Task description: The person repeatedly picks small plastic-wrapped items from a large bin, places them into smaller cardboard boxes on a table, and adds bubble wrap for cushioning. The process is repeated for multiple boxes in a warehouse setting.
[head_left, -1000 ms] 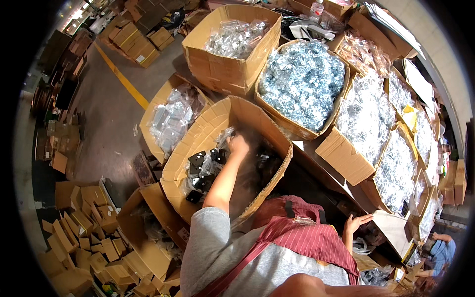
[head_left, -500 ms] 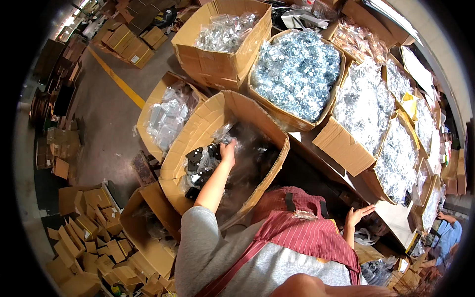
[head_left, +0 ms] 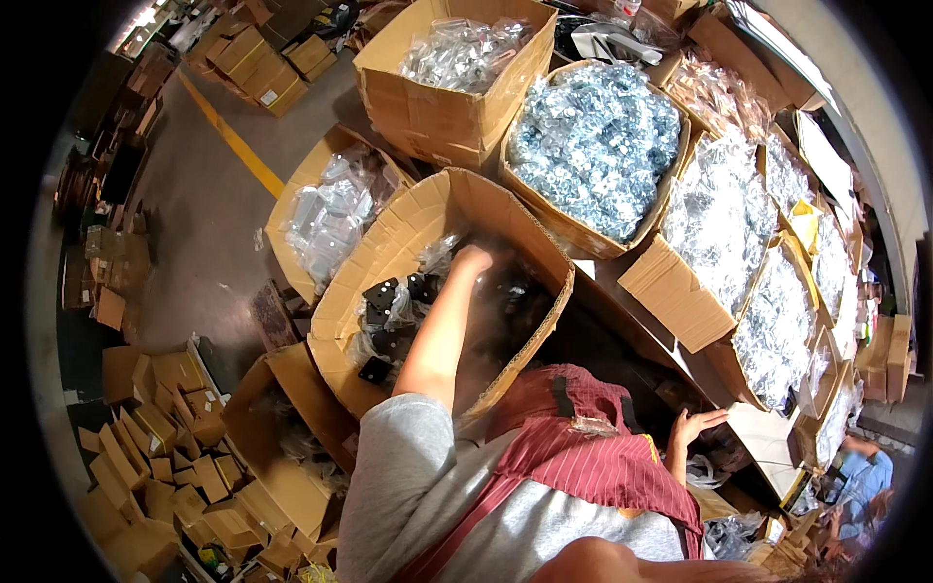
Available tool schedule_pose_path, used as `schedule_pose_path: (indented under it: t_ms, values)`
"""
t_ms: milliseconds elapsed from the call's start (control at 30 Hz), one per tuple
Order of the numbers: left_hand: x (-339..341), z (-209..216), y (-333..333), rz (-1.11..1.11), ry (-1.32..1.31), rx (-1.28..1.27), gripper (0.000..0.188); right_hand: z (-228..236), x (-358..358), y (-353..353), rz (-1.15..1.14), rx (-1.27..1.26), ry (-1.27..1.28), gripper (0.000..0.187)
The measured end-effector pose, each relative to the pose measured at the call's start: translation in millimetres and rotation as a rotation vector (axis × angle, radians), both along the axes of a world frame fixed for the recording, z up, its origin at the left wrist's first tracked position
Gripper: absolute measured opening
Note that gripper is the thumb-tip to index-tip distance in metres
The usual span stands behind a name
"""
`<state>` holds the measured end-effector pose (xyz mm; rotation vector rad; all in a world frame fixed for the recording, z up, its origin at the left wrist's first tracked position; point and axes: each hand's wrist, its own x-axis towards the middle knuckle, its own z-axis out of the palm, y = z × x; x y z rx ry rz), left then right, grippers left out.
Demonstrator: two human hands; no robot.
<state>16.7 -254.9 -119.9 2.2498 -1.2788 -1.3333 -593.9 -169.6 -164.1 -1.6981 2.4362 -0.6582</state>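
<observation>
My left hand (head_left: 476,258) reaches deep into a tall open cardboard carton (head_left: 389,233); its fingers are blurred in shadow, and what they touch does not show. Below it in the carton lie black flat parts with holes (head_left: 381,293), in clear plastic bags (head_left: 400,309). Off to the right, my right hand (head_left: 696,426) is open with fingers stretched out and holds nothing. It is beside the edge of a pale board (head_left: 768,437); whether it touches the board I cannot tell.
Cartons of bagged metal parts (head_left: 595,146) stand at the far side and right. Another carton of clear bags (head_left: 330,214) adjoins mine on the left. Small cardboard boxes (head_left: 194,457) are heaped at lower left. A person in blue (head_left: 863,481) is at lower right.
My left hand has moved right and farther into the carton's shadow, away from the clear bag it was at. The right hand stays stretched out by the board.
</observation>
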Motion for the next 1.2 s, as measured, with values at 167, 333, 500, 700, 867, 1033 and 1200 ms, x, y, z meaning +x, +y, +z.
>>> schedule_pose_path:
  t_ms: [167, 333, 500, 700, 867, 1033, 1200]
  values:
    - [-4, -41, -1, 0.354, -0.096, 0.091, 0.11, -4, 4, -6, 0.01, 0.006, 0.165, 0.111]
    - [-7, -59, -5, 0.543, -0.036, 0.165, 0.102, -2, 11, -4, -0.031, 0.005, 0.123, 0.115]
    - [-11, -99, 6, 0.8, -0.026, 0.232, 0.094, -8, 5, -5, -0.035, -0.019, 0.214, 0.115]
    - [-10, -115, 14, 0.935, -0.096, 0.117, 0.058, 4, 4, 5, -0.031, 0.024, 0.018, 0.117]
    - [-2, -115, 45, 1.21, 0.859, -0.242, 0.03, 10, 8, 2, 0.011, 0.008, -0.024, 0.115]
    - [33, -84, 91, 1.015, 1.272, -0.228, 0.048, 16, 5, 0, 0.01, 0.04, -0.082, 0.115]
    - [30, -41, 107, 0.905, 1.662, -0.283, 0.071, 3, -1, -7, 0.005, 0.067, -0.027, 0.114]
